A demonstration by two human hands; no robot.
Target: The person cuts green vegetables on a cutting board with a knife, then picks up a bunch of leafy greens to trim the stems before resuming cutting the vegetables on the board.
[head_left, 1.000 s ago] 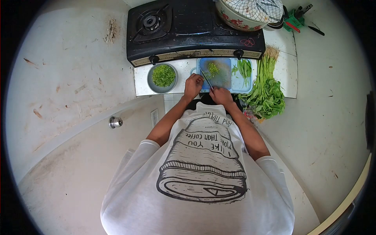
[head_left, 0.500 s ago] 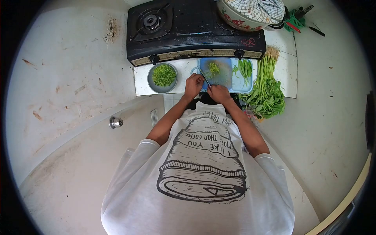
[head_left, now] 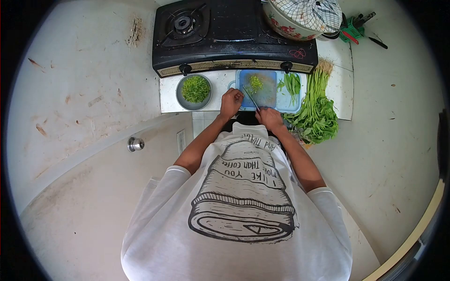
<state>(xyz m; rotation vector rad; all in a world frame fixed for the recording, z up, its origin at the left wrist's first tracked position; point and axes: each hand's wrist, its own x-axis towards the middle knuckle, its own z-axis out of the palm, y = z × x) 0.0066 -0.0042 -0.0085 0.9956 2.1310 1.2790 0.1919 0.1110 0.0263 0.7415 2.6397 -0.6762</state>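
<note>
My right hand (head_left: pixel 270 118) is wrapped round the handle of a knife (head_left: pixel 251 98), whose blade points up and left over the blue cutting board (head_left: pixel 267 97). At the board's left edge my left hand (head_left: pixel 232 101) has its fingers pressed together; anything between them is too small to make out. Chopped green pieces (head_left: pixel 256 84) lie on the upper middle of the board. Cut leafy stems (head_left: pixel 292 85) rest on its right part. Left of my left hand stands a grey bowl (head_left: pixel 179 99) filled with chopped greens (head_left: pixel 195 89).
A black gas stove (head_left: pixel 234 48) spans the counter behind the board, with a cloth-covered flowered pot (head_left: pixel 291 29) on its right. A large bunch of leafy greens (head_left: pixel 318 99) hangs over the counter's edge. A green basket (head_left: pixel 352 30) with utensils stands at the back right.
My right hand has moved right and slightly toward my body with the knife, and the blade has drawn away from my left hand. My left hand has barely moved.
</note>
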